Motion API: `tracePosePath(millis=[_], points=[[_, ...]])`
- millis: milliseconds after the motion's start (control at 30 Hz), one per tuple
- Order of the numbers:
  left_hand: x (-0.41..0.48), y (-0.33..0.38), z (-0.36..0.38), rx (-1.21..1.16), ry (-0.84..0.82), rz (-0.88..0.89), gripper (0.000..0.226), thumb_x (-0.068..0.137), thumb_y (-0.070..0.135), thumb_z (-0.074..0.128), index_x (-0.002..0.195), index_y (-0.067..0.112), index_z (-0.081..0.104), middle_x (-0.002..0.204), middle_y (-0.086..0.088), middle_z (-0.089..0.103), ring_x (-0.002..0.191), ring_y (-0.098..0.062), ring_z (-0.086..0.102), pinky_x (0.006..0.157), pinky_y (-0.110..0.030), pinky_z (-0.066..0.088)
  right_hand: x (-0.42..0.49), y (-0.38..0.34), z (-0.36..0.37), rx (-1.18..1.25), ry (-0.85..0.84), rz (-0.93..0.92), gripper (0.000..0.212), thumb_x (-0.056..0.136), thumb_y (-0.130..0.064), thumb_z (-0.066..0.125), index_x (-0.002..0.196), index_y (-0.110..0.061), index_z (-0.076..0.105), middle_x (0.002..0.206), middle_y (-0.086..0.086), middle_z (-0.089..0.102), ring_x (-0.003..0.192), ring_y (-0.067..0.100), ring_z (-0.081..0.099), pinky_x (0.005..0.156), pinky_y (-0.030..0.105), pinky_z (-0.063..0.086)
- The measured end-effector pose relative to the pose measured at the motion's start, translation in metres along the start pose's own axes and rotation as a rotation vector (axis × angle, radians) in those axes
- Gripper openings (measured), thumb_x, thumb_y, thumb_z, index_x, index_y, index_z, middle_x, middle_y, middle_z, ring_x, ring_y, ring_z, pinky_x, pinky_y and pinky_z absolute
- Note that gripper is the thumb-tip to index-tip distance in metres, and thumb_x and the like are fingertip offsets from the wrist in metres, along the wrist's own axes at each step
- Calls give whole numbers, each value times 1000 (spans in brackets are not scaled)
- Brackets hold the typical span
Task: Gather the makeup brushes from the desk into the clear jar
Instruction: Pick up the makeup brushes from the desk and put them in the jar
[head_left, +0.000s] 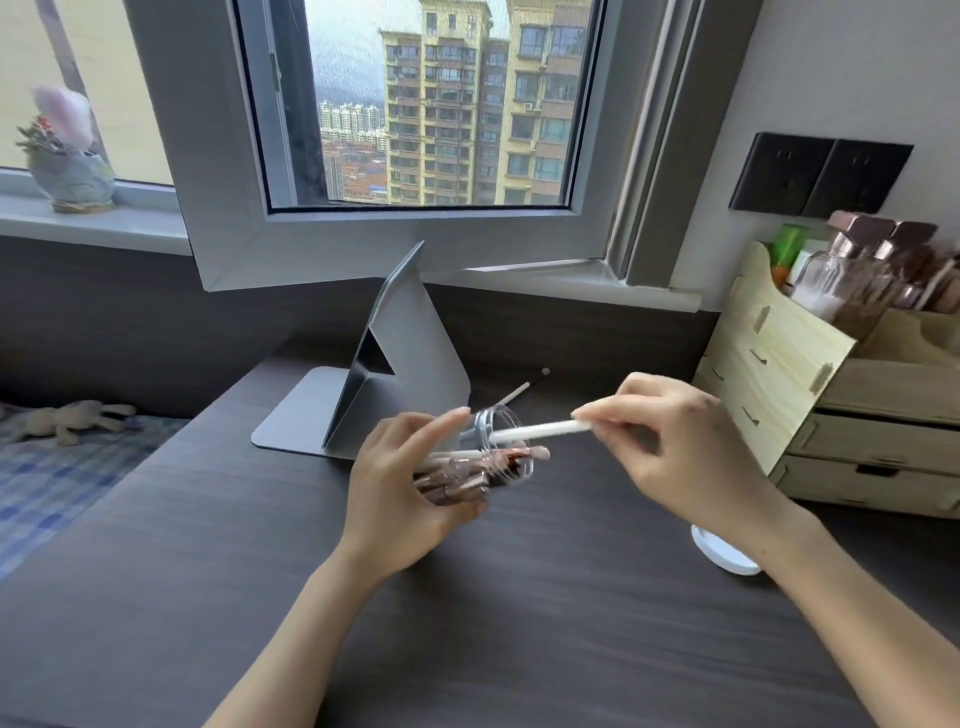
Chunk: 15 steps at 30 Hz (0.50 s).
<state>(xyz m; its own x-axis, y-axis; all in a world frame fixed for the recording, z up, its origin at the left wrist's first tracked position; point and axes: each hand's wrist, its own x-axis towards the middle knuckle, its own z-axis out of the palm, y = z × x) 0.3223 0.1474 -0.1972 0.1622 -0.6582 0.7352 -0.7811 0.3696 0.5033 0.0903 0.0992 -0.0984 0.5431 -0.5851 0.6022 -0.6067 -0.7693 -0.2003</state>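
L hand (410, 483) fingers wrapped round tilted clear jar (488, 457), R hand (670, 447) fingers pinching white brush (540, 431) at mouth; judge: feed handle straight in w/o snagging rim, then last brush (524, 387) near worktop's far edge.

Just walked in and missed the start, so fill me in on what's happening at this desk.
A person is gathering makeup brushes into a clear jar. The left hand holds the jar tilted on its side above the dark desk, several brushes already inside. The right hand pinches a white-handled brush and is feeding it into the jar's mouth. One more brush lies on the desk behind the jar, beside the grey folding stand. A white lid-like disc sits on the desk to the right.
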Motion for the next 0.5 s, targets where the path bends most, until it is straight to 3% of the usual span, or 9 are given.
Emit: tracePosePath(millis=[100,167,267,400,500], points=[[-2,1,3,76,-80,61,73,52,48,73,122,32,59,100,7,61,92,-10,52,78,-35,51,2,-15,20,12,-196,-46,33,78,3,54,102,-12,70,88,6,66,83,21,59,72,21,41],[-2,1,3,94,-94,91,74,53,49,72,123,31,58,101,5,63,93,-11,52,78,-35,51,4,-20,41,106,-268,-56,29,80,7,51,102,-6,66,94,7,65,88,21,57,76,19,38],[0,1,-1,77,-62,58,76,53,52,72,124,29,57,102,7,64,92,-10,52,79,-29,47,6,-25,62,287,-98,1,9,87,-8,55,91,-4,62,84,-2,60,76,10,52,69,14,36],[1,3,-6,-108,-22,-64,81,50,53,76,125,36,52,102,24,59,93,-16,59,82,-34,49,12,-22,74,269,234,22,23,90,-28,53,81,-9,63,76,-6,55,68,9,47,65,14,37],[0,4,-5,-254,-58,-107,83,49,49,81,125,42,51,104,20,60,97,-17,61,82,-45,53,20,-17,76,512,167,168,19,85,-31,63,76,-15,62,66,-9,51,60,9,47,58,19,39]])
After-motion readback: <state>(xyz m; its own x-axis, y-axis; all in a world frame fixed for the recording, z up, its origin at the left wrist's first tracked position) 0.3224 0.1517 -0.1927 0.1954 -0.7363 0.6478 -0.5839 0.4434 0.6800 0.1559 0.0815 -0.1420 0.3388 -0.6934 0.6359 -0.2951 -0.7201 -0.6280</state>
